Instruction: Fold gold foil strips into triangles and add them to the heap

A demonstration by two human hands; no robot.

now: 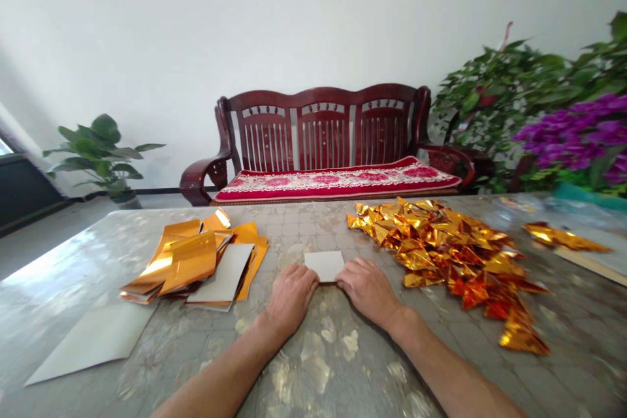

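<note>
A small white piece of paper (325, 265) lies on the table in front of me, its pale side up. At its near left corner, my left hand (292, 294) is closed with the fingertips on the edge. My right hand (367, 289) is closed on the near right corner in the same way. The thumbs are mostly hidden. To the left is a loose stack of gold foil paper sheets (191, 264), some with the white back showing. A heap of folded gold foil pieces (441, 248) spreads out on the right.
A single pale sheet (95, 339) lies at the left of the patterned table (313, 366). Clear plastic (519, 209) and a folded foil piece (563, 237) are at the far right. Beyond stand a wooden bench (321, 124), a potted plant (100, 153) and purple flowers (578, 130).
</note>
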